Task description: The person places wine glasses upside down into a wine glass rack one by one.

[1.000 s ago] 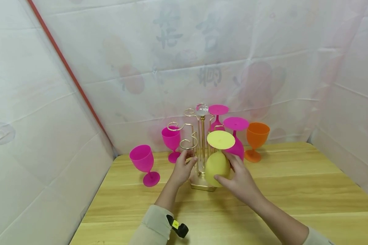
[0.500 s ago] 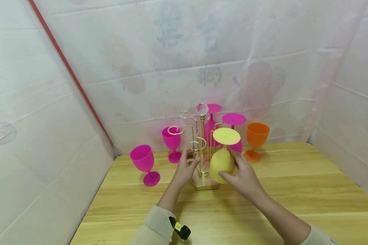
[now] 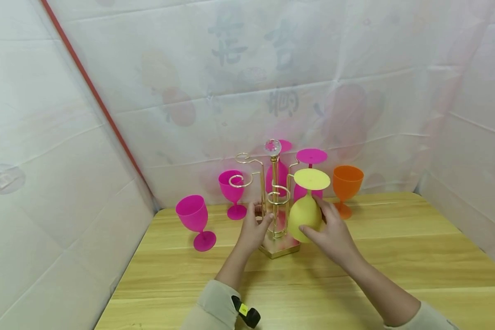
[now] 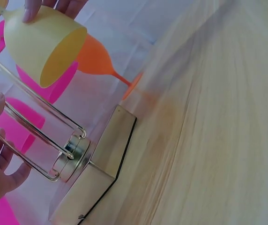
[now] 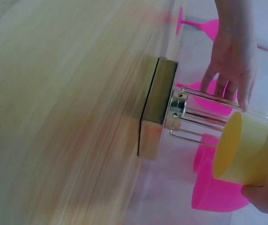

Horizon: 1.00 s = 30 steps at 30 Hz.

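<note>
A gold wire stemware rack with a clear ball knob stands mid-table. My left hand holds its upright wires from the left, thumb in front, some fingers hidden behind. An upside-down yellow goblet is at the rack's right side, its foot level with the hooks; my right hand grips its bowl between thumb and fingers. In the left wrist view its open rim faces the table, clear of it. Two pink goblets hang upside down behind, one pink goblet at right and another pink goblet partly behind the post.
Two upright pink goblets stand at left, a near pink goblet and a farther pink goblet. At right an upright orange goblet stands behind my right hand. A white printed curtain closes off the wooden table's back.
The rack has turned, base included: its front hook moved right and the hanging pink goblets moved left. The yellow goblet went right and slightly back in my right hand; both hands shifted slightly right.
</note>
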Available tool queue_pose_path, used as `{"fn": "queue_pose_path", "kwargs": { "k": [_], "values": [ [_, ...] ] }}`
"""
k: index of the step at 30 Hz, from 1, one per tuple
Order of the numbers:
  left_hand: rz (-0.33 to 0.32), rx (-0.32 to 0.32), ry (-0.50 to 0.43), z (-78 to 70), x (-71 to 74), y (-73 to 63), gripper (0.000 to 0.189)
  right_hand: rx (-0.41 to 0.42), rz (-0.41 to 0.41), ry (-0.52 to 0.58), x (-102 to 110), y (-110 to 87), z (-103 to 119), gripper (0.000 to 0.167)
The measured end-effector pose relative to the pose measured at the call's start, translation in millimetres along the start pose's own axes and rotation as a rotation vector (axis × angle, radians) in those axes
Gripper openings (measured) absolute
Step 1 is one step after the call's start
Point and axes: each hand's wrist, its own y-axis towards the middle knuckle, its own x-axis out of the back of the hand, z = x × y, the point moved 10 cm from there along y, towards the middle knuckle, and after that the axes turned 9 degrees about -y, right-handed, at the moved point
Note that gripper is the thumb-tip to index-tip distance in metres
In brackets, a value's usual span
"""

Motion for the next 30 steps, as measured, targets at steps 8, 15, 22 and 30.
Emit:
{"fn": "queue_pose_path", "kwargs": {
  "k": [8,15,22,30],
  "values": [
    [-0.014,-0.015,0.043,-5.0,-3.7,-3.6,0.043,-0.01,-0.031,-0.022,6,3.9,-6,0.083],
    [-0.048,0.019,0.065,-6.7,-8.0,-7.9,0.046,0.035,-0.063,-0.039,10,8.6,-8,0.086],
    [-0.087,0.039,0.09,-3.8,-11.6,-10.5,0.047,0.041,-0.076,-0.045,13,11.4,-12,0.085],
    [-0.121,0.033,0.105,-4.0,-10.3,-12.7,0.039,0.027,-0.073,-0.057,13,12.9,-15,0.085]
  ]
}}
